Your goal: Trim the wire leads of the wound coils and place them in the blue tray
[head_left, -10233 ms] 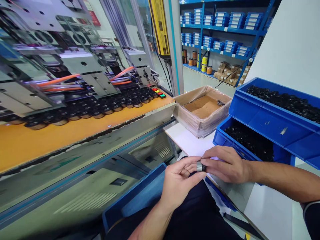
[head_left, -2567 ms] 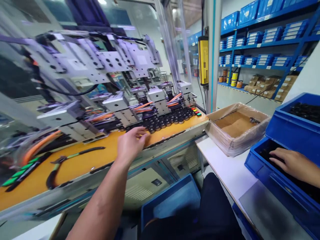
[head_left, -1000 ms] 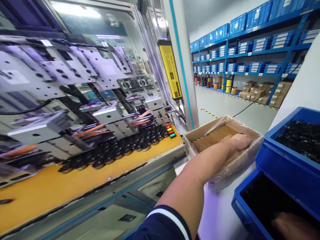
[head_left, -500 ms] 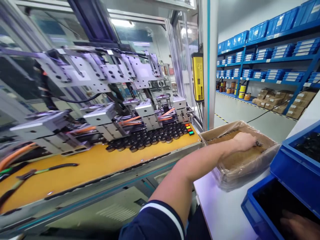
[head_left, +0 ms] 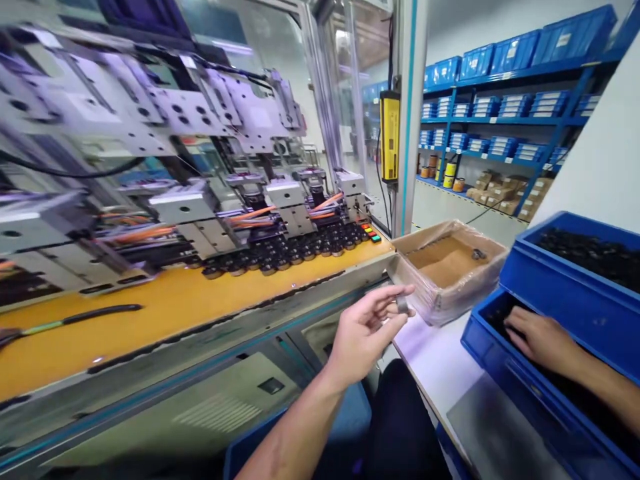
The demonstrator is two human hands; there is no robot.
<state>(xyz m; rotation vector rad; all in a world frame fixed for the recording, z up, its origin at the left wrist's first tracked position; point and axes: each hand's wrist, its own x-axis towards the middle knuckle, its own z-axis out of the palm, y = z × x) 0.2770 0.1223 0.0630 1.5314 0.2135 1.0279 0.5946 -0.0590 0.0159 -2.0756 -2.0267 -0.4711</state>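
Our left hand (head_left: 361,333) pinches a small ring (head_left: 402,305) at fingertips, clear of the box (head_left: 447,301) at 1 o'clock. Right hand (head_left: 537,337) digs in the bin (head_left: 487,350); grip unclear.

We see our left hand (head_left: 361,333) raised in front of the orange tabletop (head_left: 165,313), its fingers (head_left: 395,297) pinching a small metal ring (head_left: 401,305). Our right hand (head_left: 537,339) rests in a blue bin (head_left: 493,357) of black parts, beside a lined cardboard box (head_left: 447,270).
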